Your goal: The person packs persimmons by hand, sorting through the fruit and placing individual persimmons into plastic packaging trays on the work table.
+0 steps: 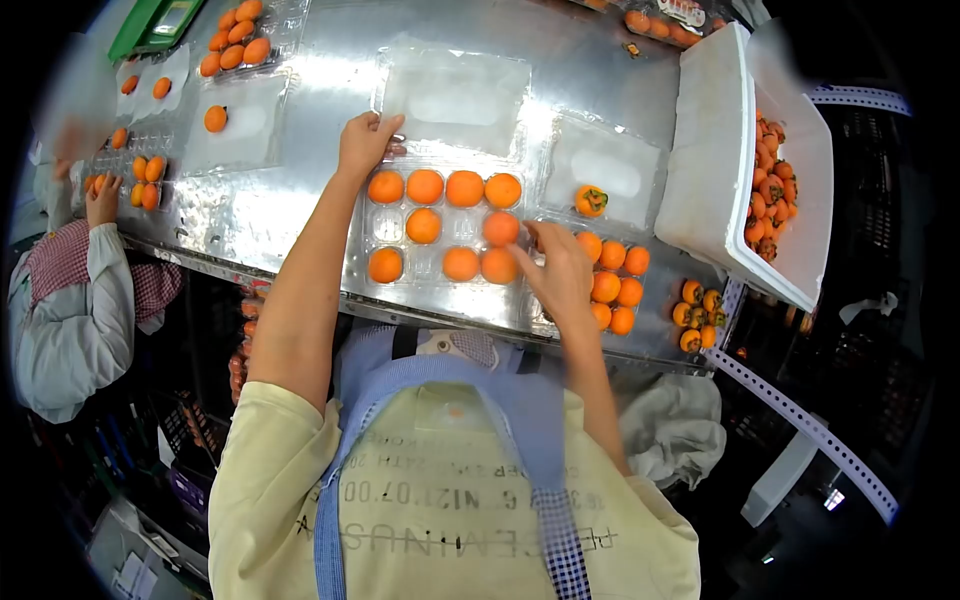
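A clear plastic clamshell box (pixel 376 232) lies open in front of me, its lid (pixel 455 98) folded back toward the far side. Orange persimmons sit in several of its cups; a few cups hold none. My left hand (pixel 368 145) grips the box's left edge near the hinge, some fingertips showing through the plastic. At the right end of the middle row, a slightly blurred persimmon (pixel 501 229) is at the thumb and fingertips of my right hand (pixel 562 265). Beside that hand, a second group of persimmons (pixel 629 292) fills another clear tray, partly covered by the hand.
A white foam box (pixel 700 140) of persimmons (pixel 770 190) stands tilted at right. Loose persimmons (pixel 698 316) lie at the table's front right corner. One persimmon (pixel 591 201) rests on the neighbouring lid. At left, another person's hand (pixel 102 200) touches fruit near a green tray (pixel 155 25).
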Demonstrator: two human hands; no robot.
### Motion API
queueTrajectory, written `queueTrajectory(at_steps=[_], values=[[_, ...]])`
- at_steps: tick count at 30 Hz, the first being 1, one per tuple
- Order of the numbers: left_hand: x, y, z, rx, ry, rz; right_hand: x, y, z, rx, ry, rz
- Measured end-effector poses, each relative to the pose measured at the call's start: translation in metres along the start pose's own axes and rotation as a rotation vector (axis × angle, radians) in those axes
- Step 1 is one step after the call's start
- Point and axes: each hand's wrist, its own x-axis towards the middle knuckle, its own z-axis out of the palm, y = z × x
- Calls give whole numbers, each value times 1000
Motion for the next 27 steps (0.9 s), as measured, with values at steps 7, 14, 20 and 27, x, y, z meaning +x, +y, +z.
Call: queueTrajectory(at_steps=[7, 14, 20, 27], values=[[5, -14, -4, 11, 17, 10, 24, -17, 15, -188, -209, 2], [1, -12, -4, -31, 4, 5, 32, -9, 10, -159, -308, -40], [17, -32, -5, 92, 64, 83, 37, -13, 12, -291, -335, -74], [30, -50, -9, 194, 106, 113, 31, 4, 2, 277, -344, 232]])
